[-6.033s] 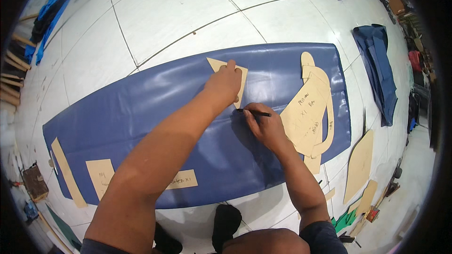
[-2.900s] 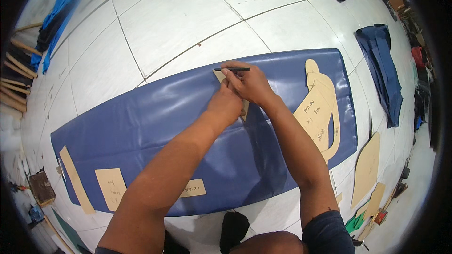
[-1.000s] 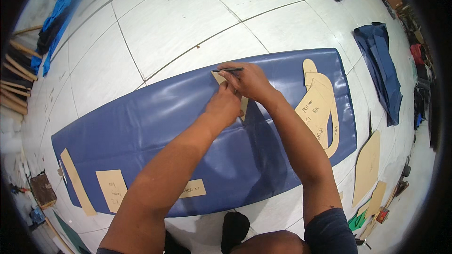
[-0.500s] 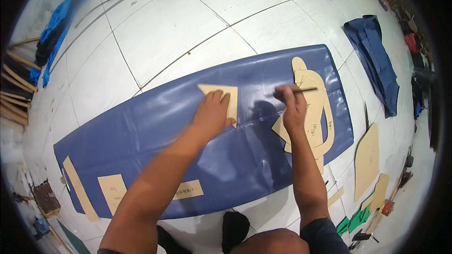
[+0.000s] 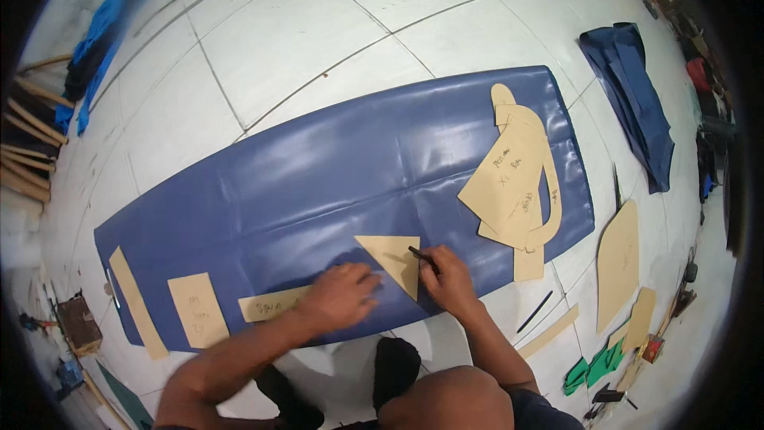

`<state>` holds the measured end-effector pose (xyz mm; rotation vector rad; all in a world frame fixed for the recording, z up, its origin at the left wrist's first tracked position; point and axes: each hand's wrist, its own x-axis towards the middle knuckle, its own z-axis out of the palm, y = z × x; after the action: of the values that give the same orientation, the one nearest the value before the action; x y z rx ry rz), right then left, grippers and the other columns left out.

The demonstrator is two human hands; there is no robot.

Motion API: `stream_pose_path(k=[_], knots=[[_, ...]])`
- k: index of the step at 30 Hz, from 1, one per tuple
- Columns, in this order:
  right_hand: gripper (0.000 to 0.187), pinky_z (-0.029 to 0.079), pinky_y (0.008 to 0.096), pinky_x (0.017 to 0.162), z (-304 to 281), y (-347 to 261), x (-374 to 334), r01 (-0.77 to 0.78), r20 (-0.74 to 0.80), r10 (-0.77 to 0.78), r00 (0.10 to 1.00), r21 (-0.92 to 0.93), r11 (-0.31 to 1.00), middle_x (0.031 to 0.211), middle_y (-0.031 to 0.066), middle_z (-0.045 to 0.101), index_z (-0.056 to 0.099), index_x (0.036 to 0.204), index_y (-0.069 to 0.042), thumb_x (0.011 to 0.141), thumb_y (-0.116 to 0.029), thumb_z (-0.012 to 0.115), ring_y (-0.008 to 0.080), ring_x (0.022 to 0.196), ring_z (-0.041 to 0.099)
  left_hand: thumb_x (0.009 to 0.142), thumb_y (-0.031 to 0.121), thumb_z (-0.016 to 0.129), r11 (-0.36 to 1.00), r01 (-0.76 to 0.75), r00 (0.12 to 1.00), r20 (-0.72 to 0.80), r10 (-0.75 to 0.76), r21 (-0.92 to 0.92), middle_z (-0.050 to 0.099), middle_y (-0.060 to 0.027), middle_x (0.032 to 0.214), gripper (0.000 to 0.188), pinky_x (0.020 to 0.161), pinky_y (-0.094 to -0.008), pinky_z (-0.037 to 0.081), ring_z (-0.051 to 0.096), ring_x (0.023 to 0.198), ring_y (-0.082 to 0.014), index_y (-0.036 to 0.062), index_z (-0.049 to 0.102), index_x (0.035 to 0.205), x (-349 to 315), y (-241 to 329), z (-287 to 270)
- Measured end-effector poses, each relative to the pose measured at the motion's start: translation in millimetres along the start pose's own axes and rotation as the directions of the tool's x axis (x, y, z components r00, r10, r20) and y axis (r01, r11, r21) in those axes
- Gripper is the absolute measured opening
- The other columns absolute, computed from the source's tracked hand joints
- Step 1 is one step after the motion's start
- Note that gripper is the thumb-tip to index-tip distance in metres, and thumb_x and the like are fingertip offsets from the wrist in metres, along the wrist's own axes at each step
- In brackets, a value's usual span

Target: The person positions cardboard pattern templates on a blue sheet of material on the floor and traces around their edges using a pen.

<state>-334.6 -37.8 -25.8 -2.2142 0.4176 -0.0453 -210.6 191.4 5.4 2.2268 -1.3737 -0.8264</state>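
Note:
A large blue vinyl-like sheet (image 5: 318,167) lies spread on the tiled floor in front of me. My right hand (image 5: 450,280) grips a dark pen (image 5: 422,257), held over the right edge of a triangular tan card pattern (image 5: 398,255). The triangle lies flat near the sheet's front edge. My left hand (image 5: 344,296), slightly blurred, holds nothing, with its fingers loosely bent and apart. It is left of the triangle and hides the right end of a narrow rectangular card pattern (image 5: 263,306).
Stacked tan card patterns (image 5: 501,183) rest on the sheet's right side. Another rectangle (image 5: 197,310) and a long strip (image 5: 137,302) lie at its left. Folded dark blue fabric (image 5: 633,103), a curved pattern (image 5: 621,267) and green scraps (image 5: 597,368) are on the floor to the right.
The triangular pattern has moved nearer to me, toward the sheet's front edge. My left hand has come off it. My right hand with the pen has moved down and left from the stacked patterns.

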Motion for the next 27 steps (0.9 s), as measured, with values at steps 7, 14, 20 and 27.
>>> stream_pose_path(k=[7, 14, 20, 27], knots=[[0.026, 0.054, 0.0441, 0.076, 12, -28, -17, -0.037, 0.175, 0.058, 0.983, -0.121, 0.992, 0.098, 0.0163, 0.069, 0.068, 0.11, -0.005, 0.091, -0.022, 0.069, 0.0364, 0.09, 0.069, 0.088, 0.027, 0.07, 0.853, 0.308, 0.916, 0.11, -0.385, 0.421, 0.064, -0.015, 0.112, 0.038, 0.091, -0.0472, 0.052, 0.064, 0.105, -0.0356, 0.0089, 0.065, 0.122, -147, -97, -131], [0.029, 0.055, 0.0485, 0.077, 10, -64, -27, 0.062, 0.357, 0.057, 0.932, -0.313, 0.948, 0.1, 0.0148, 0.07, 0.066, 0.109, -0.009, 0.093, -0.033, 0.069, 0.0374, 0.094, 0.069, 0.088, 0.024, 0.073, 0.758, 0.599, 0.799, -0.13, -0.588, 0.258, 0.065, -0.0164, 0.115, 0.038, 0.093, -0.0465, 0.051, 0.063, 0.107, -0.037, 0.0056, 0.068, 0.12, -301, -152, -106], [0.03, 0.054, 0.0498, 0.079, 25, -61, -66, -0.003, 0.332, 0.168, 0.928, -0.445, 0.896, 0.101, 0.0166, 0.07, 0.066, 0.108, -0.009, 0.093, -0.035, 0.068, 0.039, 0.096, 0.068, 0.088, 0.022, 0.073, 0.812, 0.584, 0.805, -0.149, -0.574, 0.025, 0.064, -0.0174, 0.115, 0.038, 0.093, -0.0458, 0.051, 0.063, 0.108, -0.0373, 0.0027, 0.068, 0.121, -331, -150, -47], [0.026, 0.051, 0.0467, 0.074, 61, -47, -86, -0.045, -0.035, 0.036, 0.999, -0.336, 0.941, 0.093, 0.0181, 0.065, 0.065, 0.1, -0.001, 0.09, -0.023, 0.074, 0.0383, 0.085, 0.065, 0.084, 0.015, 0.074, 0.895, 0.446, 0.821, -0.383, -0.424, -0.034, 0.06, -0.0184, 0.115, 0.04, 0.097, -0.045, 0.049, 0.059, 0.111, -0.0379, 0.001, 0.066, 0.121, -335, -183, -27]])
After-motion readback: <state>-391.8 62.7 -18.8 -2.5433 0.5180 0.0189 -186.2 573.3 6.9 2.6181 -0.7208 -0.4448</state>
